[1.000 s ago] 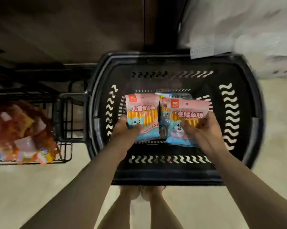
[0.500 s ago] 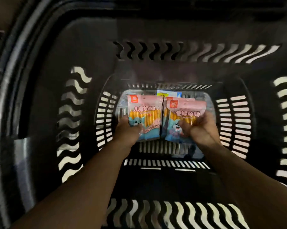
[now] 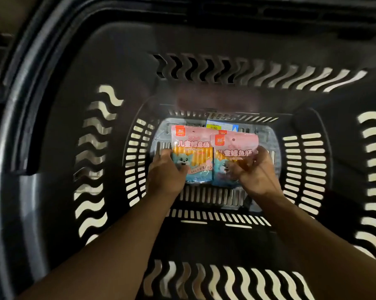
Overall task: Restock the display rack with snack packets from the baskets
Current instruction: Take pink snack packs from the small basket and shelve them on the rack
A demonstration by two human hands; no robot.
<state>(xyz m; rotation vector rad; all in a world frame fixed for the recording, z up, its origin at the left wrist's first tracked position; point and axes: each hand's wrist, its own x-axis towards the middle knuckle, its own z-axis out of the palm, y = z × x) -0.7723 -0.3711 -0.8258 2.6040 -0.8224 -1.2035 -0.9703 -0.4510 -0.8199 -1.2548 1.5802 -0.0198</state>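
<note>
Both my arms reach deep into a black plastic basket (image 3: 53,148). My left hand (image 3: 166,173) grips the lower left corner of a pink and blue snack packet (image 3: 192,146) with yellow sticks printed on it. My right hand (image 3: 255,172) grips a second, matching snack packet (image 3: 236,144) by its lower right part. The two packets sit side by side just above the basket floor, the right one overlapping a third packet's top edge (image 3: 222,132) behind it.
A blue and yellow price label (image 3: 221,126) lies on the slotted basket floor (image 3: 206,194) behind the packets. Slotted walls (image 3: 375,169) with wavy openings close in on all sides. The display rack is out of view.
The view has dropped from above the basket to well inside it. Both hands keep their hold on the packets, and the right packet has shifted up and closer to the left one.
</note>
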